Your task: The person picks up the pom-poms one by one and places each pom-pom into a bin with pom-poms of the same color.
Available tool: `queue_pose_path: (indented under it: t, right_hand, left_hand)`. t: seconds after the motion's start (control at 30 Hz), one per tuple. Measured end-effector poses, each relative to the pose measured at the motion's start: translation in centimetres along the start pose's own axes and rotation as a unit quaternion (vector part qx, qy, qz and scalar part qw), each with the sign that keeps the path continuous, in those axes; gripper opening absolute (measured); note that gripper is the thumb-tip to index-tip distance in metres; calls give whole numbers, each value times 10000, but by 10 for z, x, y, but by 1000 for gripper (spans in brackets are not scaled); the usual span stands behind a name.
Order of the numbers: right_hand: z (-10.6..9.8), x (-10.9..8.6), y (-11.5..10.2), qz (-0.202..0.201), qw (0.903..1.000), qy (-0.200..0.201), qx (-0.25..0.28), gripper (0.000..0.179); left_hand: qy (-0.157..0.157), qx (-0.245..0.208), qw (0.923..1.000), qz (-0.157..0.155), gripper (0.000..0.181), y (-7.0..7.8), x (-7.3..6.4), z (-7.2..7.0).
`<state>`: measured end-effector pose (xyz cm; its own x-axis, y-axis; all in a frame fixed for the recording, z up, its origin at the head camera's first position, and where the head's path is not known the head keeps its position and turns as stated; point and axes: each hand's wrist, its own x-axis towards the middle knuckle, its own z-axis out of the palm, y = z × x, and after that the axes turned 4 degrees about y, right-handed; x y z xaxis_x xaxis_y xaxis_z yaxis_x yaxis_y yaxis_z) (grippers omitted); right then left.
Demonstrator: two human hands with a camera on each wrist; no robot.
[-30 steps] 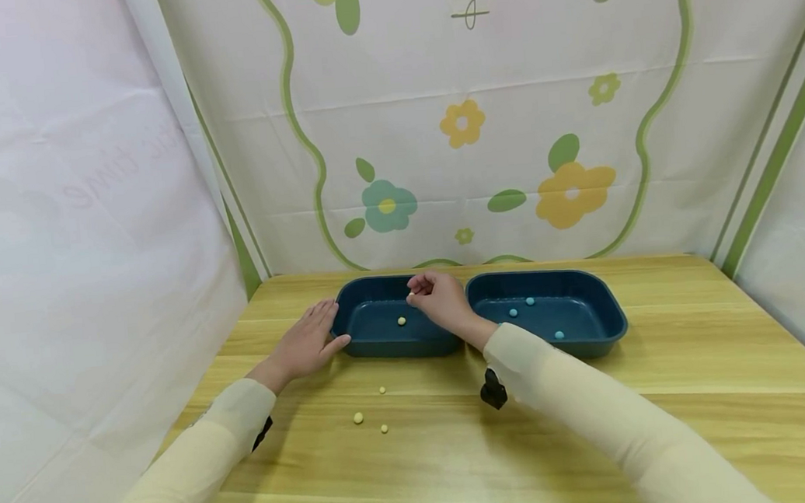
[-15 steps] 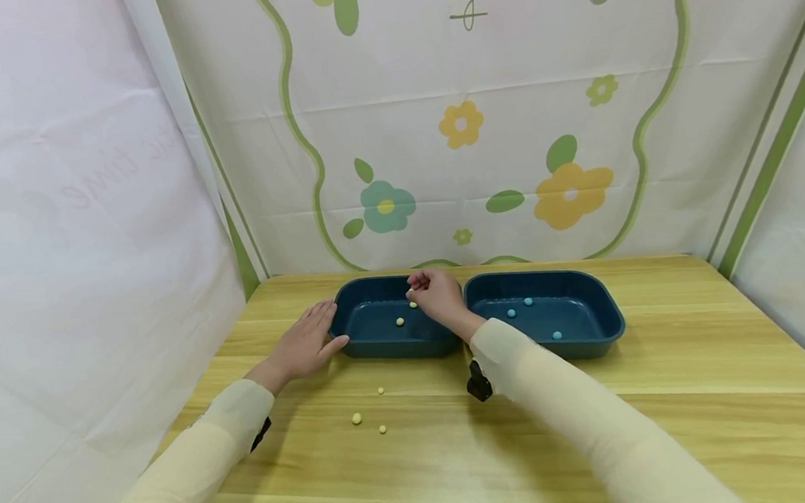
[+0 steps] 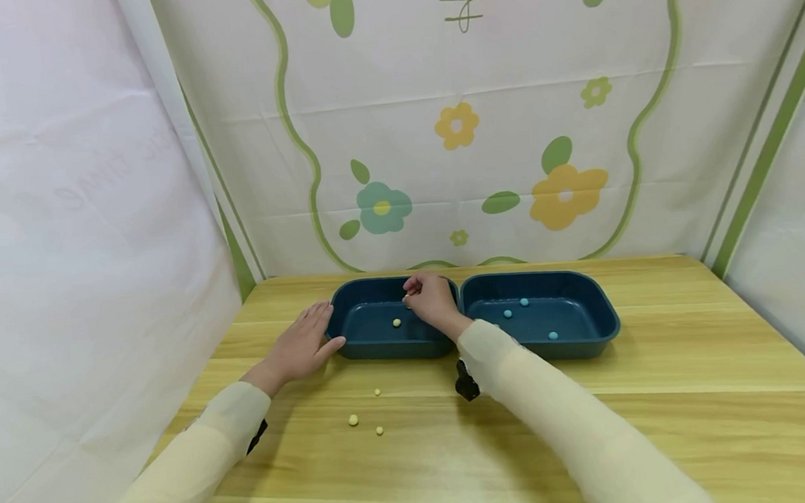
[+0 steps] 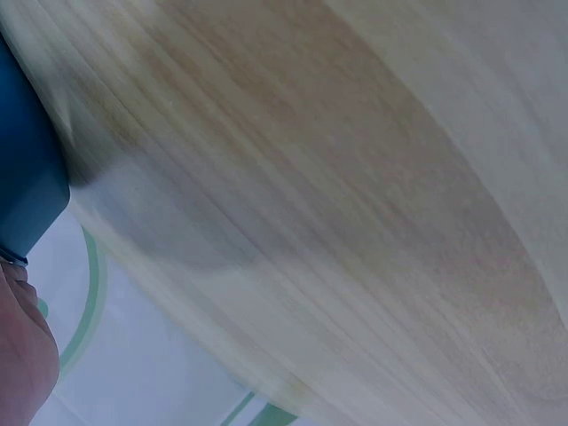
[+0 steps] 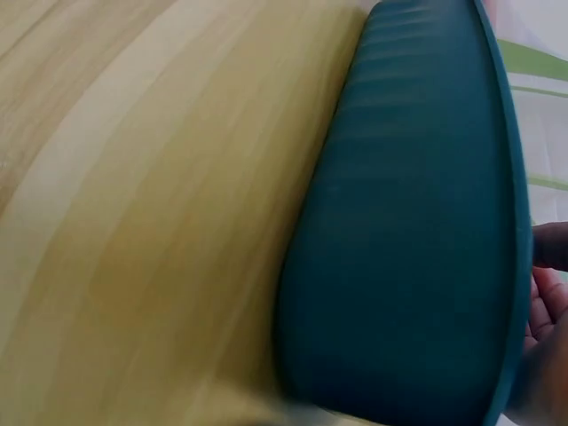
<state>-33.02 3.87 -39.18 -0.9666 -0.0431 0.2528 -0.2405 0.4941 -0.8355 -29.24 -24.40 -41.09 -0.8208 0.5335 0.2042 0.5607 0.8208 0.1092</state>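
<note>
My right hand [image 3: 432,302] is over the right part of the left dark-blue tray [image 3: 384,349] in the head view. Its thumb and fingertips pinch a small pale-yellow ball [image 3: 407,297], partly hidden. Another yellow ball [image 3: 396,323] lies on that tray's floor. At the tray's left end, my left hand [image 3: 301,343] rests against the rim with fingers straight. In the right wrist view the tray's outer wall [image 5: 408,213] covers most of the right fingers [image 5: 546,306]. The left wrist view catches only an edge of the left hand [image 4: 25,346].
A second dark-blue tray [image 3: 578,350] stands close on the right, with blue balls [image 3: 508,314] inside. Nearer on the wooden table [image 3: 306,476] lie a larger yellow ball [image 3: 353,420] and two smaller ones. A flowered white cloth [image 3: 418,71] hangs behind.
Half a second ago a yellow ball showed just below the right fingertips; now that spot is mostly hidden by the hand. The right forearm has shifted slightly left. The left hand stays at the rim.
</note>
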Motion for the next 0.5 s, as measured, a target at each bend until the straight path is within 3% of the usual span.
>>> queue_pose_path:
  t: [0.5]
  right_hand:
    - [4,-2,2,237,9990,-77,-382,17]
  left_hand:
    - [-18,36,10000,31,75,0,0,-1]
